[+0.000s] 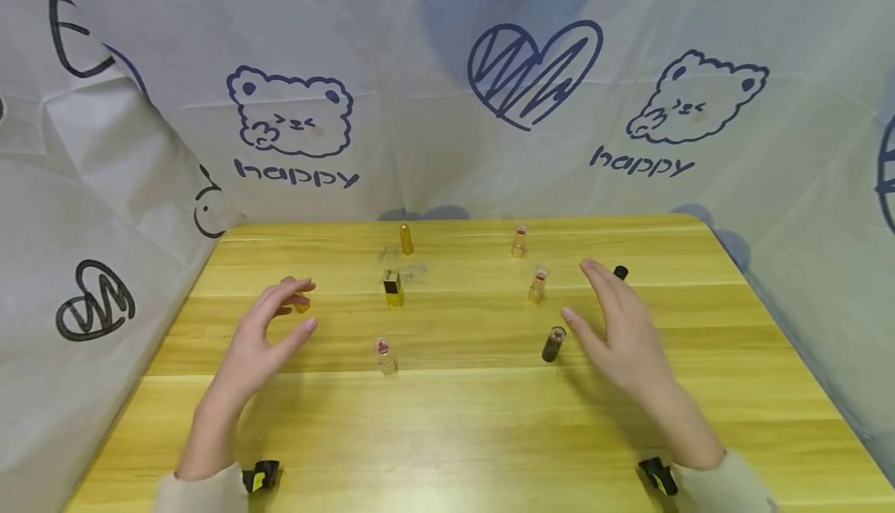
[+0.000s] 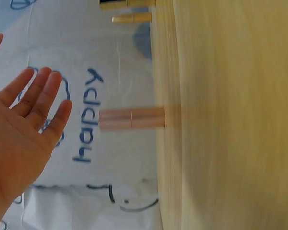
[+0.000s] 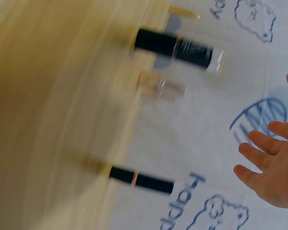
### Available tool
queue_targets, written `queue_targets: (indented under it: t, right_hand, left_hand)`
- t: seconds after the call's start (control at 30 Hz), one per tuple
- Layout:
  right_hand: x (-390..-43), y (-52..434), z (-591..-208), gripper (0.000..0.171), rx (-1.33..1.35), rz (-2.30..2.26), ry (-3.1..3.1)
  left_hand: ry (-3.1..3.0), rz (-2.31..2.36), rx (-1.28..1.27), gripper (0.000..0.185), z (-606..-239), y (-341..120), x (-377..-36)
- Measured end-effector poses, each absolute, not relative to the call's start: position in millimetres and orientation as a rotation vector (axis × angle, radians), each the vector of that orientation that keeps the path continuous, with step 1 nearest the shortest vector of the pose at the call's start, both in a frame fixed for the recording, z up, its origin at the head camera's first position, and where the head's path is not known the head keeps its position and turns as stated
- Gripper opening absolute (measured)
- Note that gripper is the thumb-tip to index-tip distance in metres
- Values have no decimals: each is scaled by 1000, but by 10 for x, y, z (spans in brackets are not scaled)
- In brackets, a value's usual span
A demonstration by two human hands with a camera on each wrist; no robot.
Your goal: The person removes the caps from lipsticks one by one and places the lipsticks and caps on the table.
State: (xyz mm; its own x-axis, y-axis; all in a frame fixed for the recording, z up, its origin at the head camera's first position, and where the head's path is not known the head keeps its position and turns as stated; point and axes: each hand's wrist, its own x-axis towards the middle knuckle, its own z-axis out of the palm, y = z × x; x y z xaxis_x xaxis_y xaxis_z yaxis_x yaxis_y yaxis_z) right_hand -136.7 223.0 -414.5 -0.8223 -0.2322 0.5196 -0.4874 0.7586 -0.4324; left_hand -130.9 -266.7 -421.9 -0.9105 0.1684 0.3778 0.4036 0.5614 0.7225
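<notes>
My left hand (image 1: pixel 262 338) hovers over the left of the table with loosely bent fingers, holding nothing. Behind its fingers a copper-coloured lipstick tube is mostly hidden in the head view; the left wrist view shows that tube (image 2: pixel 132 119) upright, apart from the hand. To the hand's right are a clear-topped pink lipstick (image 1: pixel 385 357) and a gold lipstick with a black panel (image 1: pixel 393 288). My right hand (image 1: pixel 629 334), fingers spread, is also bare. Beside its thumb stands a dark, clear-topped lipstick (image 1: pixel 552 344). A slim black tube (image 3: pixel 141 180) is partly hidden behind this hand in the head view.
Farther back stand a slim gold tube (image 1: pixel 406 240) and two clear-capped lipsticks, one at the rear (image 1: pixel 519 242) and one nearer (image 1: pixel 537 286). All stand on a wood-grain table (image 1: pixel 447 427). A white printed cloth (image 1: pixel 419 132) hangs behind and at both sides.
</notes>
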Motion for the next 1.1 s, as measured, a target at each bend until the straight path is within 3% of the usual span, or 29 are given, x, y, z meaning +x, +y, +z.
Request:
queue_targets:
  t: [0.23, 0.67, 1.1]
  right_hand:
    - [-1361, 1876, -4105, 69, 644, 840, -2540]
    - [-1401, 1216, -4245, 66, 846, 945, -2571]
    - [-1490, 672, -4321, 66, 865, 1104, -2787]
  left_hand:
    - [-2560, -1414, -661, 52, -4270, -2472, -1403]
    - [-2839, -1453, -846, 68, -4448, -2241, -1544]
    - [-3008, -1547, -828, 49, -4420, -2109, -1635]
